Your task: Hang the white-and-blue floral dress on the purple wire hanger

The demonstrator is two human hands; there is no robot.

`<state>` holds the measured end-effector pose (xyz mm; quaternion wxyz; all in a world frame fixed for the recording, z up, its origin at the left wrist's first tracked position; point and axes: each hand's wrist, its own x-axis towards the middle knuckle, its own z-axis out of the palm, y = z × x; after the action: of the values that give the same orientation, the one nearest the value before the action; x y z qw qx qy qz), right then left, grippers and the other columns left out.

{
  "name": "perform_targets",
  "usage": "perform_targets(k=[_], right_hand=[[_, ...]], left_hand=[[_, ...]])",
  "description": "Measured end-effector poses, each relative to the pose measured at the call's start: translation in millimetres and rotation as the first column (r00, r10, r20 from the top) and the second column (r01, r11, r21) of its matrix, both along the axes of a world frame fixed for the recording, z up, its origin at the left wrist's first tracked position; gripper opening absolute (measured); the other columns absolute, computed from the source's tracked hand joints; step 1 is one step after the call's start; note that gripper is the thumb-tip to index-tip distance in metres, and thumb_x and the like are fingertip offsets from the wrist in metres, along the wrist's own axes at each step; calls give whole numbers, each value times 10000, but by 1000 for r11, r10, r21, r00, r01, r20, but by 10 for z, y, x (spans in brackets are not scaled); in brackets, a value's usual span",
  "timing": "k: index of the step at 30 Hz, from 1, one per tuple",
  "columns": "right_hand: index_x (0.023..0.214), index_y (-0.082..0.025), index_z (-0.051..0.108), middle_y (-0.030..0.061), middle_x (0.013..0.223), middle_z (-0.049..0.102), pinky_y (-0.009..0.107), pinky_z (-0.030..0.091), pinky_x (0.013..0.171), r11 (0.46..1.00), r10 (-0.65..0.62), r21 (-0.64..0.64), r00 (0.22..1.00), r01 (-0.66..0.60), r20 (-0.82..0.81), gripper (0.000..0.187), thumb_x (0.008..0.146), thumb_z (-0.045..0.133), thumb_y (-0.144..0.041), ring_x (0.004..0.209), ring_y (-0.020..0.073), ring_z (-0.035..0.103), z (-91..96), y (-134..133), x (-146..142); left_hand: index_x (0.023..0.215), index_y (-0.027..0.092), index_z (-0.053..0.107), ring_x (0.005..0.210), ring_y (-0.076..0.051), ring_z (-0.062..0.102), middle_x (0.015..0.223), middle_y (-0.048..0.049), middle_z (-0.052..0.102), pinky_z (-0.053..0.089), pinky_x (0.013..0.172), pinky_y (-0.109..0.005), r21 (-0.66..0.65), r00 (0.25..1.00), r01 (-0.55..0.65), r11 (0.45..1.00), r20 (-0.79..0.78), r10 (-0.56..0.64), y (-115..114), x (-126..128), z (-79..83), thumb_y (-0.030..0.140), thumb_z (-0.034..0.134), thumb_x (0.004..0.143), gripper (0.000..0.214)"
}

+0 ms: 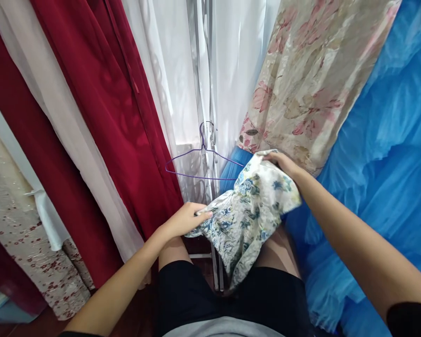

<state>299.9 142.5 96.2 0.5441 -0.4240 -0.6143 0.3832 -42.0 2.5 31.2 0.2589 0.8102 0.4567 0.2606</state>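
A white garment with blue and green flowers (247, 213) hangs between my hands, above my thighs. My left hand (191, 217) is closed on its left end, thumb on top and the other fingers mostly beneath the cloth. At the garment's upper right, my right hand (282, 164) grips the edge, with some fingers hidden. The cloth droops in folds, its lowest tip between my knees. Just beyond it is a purple wire hanger (202, 149) with nothing on it; its right end passes behind the garment.
Dark red cloth (108, 93) and pale pink cloth (77, 140) hang on the left. White curtains (171, 70) and a metal pole (211, 84) stand ahead. Floral beige fabric (298, 89) and ruffled blue tulle (379, 164) crowd the right side.
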Motion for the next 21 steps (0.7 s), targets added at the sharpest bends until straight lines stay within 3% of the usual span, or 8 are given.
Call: perform_targets(k=[2, 4, 7, 10, 14, 16, 18, 21], right_hand=[[700, -157, 680, 74, 653, 711, 317, 506, 535, 978, 162, -128, 986, -165, -34, 126, 697, 723, -275, 576, 214, 640, 50, 178, -277], [766, -149, 700, 67, 716, 729, 291, 510, 550, 917, 335, -211, 940, -339, -56, 147, 701, 774, -258, 610, 196, 649, 77, 252, -568], [817, -158, 714, 16, 709, 709, 228, 471, 532, 868, 469, -163, 882, -468, -39, 161, 714, 809, -238, 592, 137, 612, 117, 230, -822], [830, -159, 734, 5, 714, 711, 208, 461, 536, 881, 462, -97, 886, -463, -32, 158, 707, 824, -203, 610, 120, 603, 182, 158, -802], [769, -144, 745, 30, 698, 725, 230, 464, 520, 882, 447, -162, 894, -442, -7, 163, 660, 865, -160, 597, 141, 627, 312, 134, -661], [761, -138, 750, 40, 698, 734, 244, 476, 520, 885, 436, -183, 900, -429, -1, 182, 635, 881, -134, 601, 161, 652, 379, 165, -637], [772, -132, 758, 60, 725, 750, 256, 492, 516, 891, 415, -205, 910, -406, 0, 195, 626, 885, -108, 616, 184, 675, 426, 206, -635], [820, -124, 768, 100, 801, 770, 268, 515, 511, 881, 405, -262, 914, -394, -13, 174, 672, 857, -106, 650, 204, 696, 416, 237, -626]], left_hand=[[678, 170, 502, 628, -119, 389, 649, 34, 425, 281, 565, -239, 101, 999, -45, 994, 12, 44, -49, -20, 214, 538, 515, 926, 444], [664, 174, 478, 627, -118, 391, 642, 36, 418, 278, 569, -239, 192, 994, -107, 976, 13, 107, -64, -73, 367, 529, 538, 915, 439], [614, 180, 445, 601, -120, 384, 606, 33, 409, 262, 570, -251, 300, 975, -200, 933, -29, 218, 35, -341, 453, 524, 555, 898, 460], [587, 183, 501, 642, -155, 446, 596, 10, 478, 294, 631, -268, 401, 924, -238, 885, -187, 334, 264, -839, 391, 509, 604, 851, 432], [737, 207, 600, 744, -209, 524, 702, -11, 601, 358, 696, -284, 286, 861, -347, 893, -280, 425, 633, -1421, 254, 488, 605, 816, 292], [807, 216, 577, 775, -216, 535, 779, -19, 624, 385, 725, -293, 302, 858, -399, 866, -210, 469, 825, -1516, 258, 392, 578, 820, 177], [830, 220, 544, 829, -222, 541, 857, -38, 632, 396, 781, -308, 408, 851, -441, 799, -93, 517, 1022, -1476, 332, 260, 551, 803, 49], [902, 217, 527, 852, -206, 545, 914, -44, 626, 405, 819, -309, 430, 862, -495, 755, 134, 489, 1290, -1279, 506, 160, 527, 789, 127]])
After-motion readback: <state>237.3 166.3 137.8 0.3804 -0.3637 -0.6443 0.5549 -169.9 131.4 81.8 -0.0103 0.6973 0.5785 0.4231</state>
